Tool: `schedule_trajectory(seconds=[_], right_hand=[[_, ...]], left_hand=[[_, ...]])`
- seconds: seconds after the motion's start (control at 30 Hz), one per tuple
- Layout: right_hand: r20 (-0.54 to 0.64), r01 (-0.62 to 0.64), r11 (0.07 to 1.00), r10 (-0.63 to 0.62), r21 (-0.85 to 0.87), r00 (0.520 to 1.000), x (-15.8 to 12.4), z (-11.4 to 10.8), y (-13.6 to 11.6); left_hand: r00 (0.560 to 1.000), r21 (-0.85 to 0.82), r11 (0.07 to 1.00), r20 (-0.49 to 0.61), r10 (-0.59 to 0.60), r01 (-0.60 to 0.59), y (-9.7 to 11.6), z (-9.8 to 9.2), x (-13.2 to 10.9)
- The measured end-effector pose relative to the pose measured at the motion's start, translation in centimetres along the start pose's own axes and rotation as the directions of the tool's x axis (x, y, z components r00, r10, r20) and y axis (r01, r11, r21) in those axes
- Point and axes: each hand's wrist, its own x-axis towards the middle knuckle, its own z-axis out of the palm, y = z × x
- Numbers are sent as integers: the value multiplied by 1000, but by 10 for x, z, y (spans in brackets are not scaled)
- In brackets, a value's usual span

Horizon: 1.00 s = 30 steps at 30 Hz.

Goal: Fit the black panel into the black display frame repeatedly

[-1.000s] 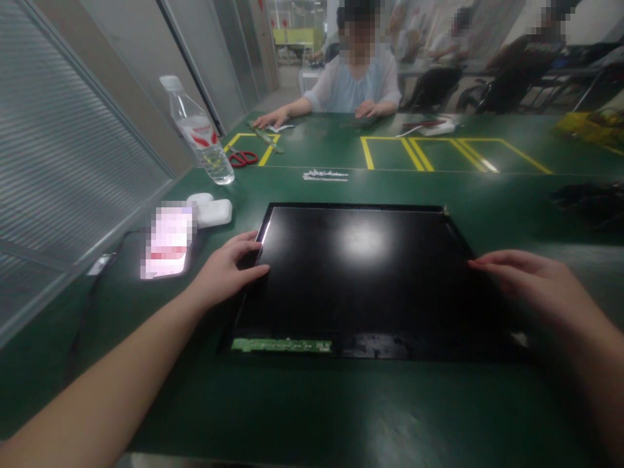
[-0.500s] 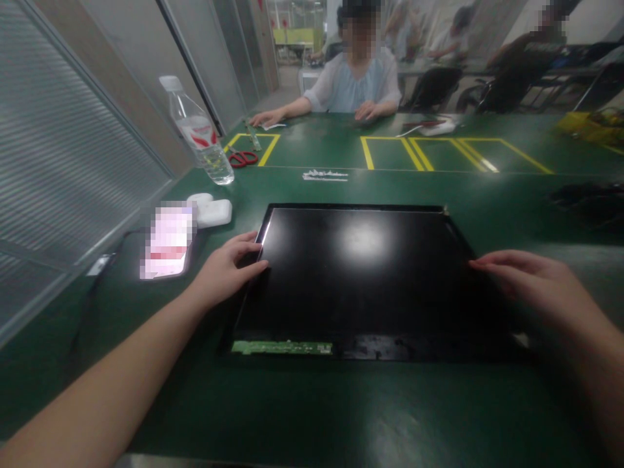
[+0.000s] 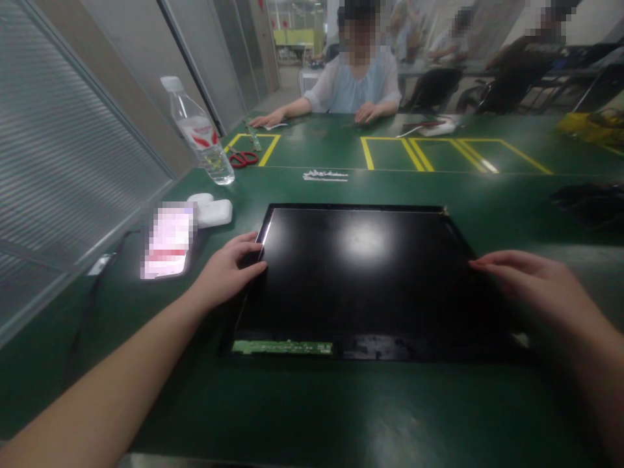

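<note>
at the far left a phone (image 3: pixel 168 242) with a lit screen lies on the green table (image 3: pixel 273 409), with a white case (image 3: pixel 215 213) just beside it and a clear bottle (image 3: pixel 205 143) behind. next comes the left hand (image 3: pixel 221 270), half open: its thumb and forefinger are spread apart, both tips resting on the left rim of a large dark display panel (image 3: pixel 363 279), the rest of the fingers along the outer side. red-handled scissors (image 3: pixel 244 158) lie beyond that hand. the panel is in the middle of the near part of the table, between the two hands, flat and face up. judging by how it lies, setting it down looks done, and its dark border runs along the far side and both flanks. the near edge looks less finished: a green circuit board (image 3: pixel 283 348) lies bare along its left half, with a glossy dark strip (image 3: pixel 375 346) to the right of it and no cover over either. small white pieces (image 3: pixel 325 175) lie beyond the far rim. on the right, the right hand (image 3: pixel 536 278) has its thumb and forefinger drawn together on the right rim, seemingly pinching it, though the lower fingers are lost in shadow. a dark bundle (image 3: pixel 592 203) lies at the far right.
</note>
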Motion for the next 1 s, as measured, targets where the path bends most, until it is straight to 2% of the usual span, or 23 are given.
schedule_trajectory(seconds=[0.1, 0.33, 0.43, 0.6, 0.77, 1.0], right_hand=[[51, -41, 999, 39, 32, 998, 2, 0, 2], [22, -31, 997, 30, 73, 999, -4, -2, -10], [21, -37, 997, 36, 66, 999, -6, -1, -11], [8, -32, 998, 32, 47, 999, -5, -1, -14], [10, -5, 998, 5, 55, 1000, -6, -1, -16], [50, -12, 1000, 11, 28, 999, 0, -2, -2]], left_hand=[[1000, 66, 997, 0, 26, -26, 2, -1, 0], [999, 125, 992, -29, 13, -9, 11, -9, -3], [996, 190, 981, -65, 58, -45, 13, -9, -3], [990, 321, 943, -72, 121, -92, 8, -5, -1], [988, 355, 926, -38, 150, -127, 0, -3, 1], [984, 393, 908, -33, 172, -146, -1, -1, 1]])
